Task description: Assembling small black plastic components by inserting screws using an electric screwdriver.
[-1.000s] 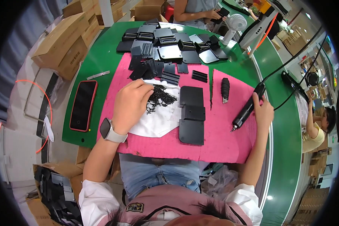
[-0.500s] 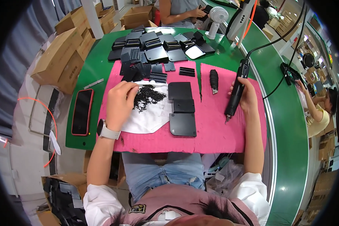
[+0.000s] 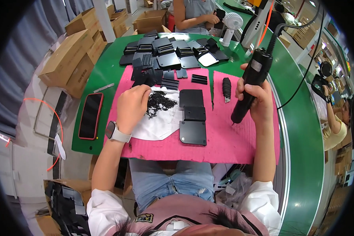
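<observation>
My left hand (image 3: 132, 108) rests at the left edge of a heap of small black screws (image 3: 160, 103) on a white cloth (image 3: 155, 129). Its thumb and fingers are pressed together, and whatever is between them is hidden. In my right hand (image 3: 261, 98) is a black corded electric screwdriver (image 3: 256, 70), held tilted with its tip down over the pink mat (image 3: 224, 137). Between my hands lies a black assembly of two flat plates (image 3: 192, 133) joined by a narrower middle piece (image 3: 194, 113).
Black plates and slotted parts (image 3: 169, 59) are piled at the far side of the green table (image 3: 102, 63). A tape-wrapped cutter (image 3: 226, 89) lies near the screwdriver. At left are a phone (image 3: 91, 116) and a small metal tool (image 3: 104, 87). A white fan (image 3: 233, 23) stands near another person.
My right hand has lifted the screwdriver closer to the camera, its tip shifting slightly left. My left hand stays pinched at the screw heap. The whole view has shifted a little.
</observation>
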Available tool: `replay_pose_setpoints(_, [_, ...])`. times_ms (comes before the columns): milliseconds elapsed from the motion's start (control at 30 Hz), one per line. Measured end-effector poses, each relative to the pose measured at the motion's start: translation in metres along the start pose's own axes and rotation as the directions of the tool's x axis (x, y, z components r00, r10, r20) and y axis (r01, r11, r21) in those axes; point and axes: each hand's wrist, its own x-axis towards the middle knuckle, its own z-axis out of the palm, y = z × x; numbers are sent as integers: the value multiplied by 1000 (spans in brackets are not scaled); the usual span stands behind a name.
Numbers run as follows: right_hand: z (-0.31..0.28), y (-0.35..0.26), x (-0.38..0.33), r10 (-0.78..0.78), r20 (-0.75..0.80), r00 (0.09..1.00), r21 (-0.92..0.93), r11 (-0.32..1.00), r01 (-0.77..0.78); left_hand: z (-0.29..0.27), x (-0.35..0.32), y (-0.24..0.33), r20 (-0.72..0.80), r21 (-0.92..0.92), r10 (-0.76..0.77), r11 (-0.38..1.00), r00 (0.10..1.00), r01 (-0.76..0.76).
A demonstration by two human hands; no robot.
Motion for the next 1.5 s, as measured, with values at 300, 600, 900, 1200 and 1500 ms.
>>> replay_pose_setpoints(300, [45,-23,5,-278,143,950,267,935,233,-8,-4,1,-5,-249,-83,965,997,79])
replay_pose_setpoints(600, [66,-22,11,-530,275,802,523,783,338,-8,-9,35,510,-801,-83,317,856,508])
replay_pose_setpoints(900, [72,-8,13,-592,369,716,568,753,330,0,-16,51,544,-828,7,169,839,535])
replay_pose_setpoints(1200, [79,-2,5,-457,293,840,539,804,249,5,-20,52,440,-825,-29,382,898,417])
replay_pose_setpoints(1500, [74,11,12,-378,43,925,609,744,276,9,-24,52,521,-832,-64,187,851,523])
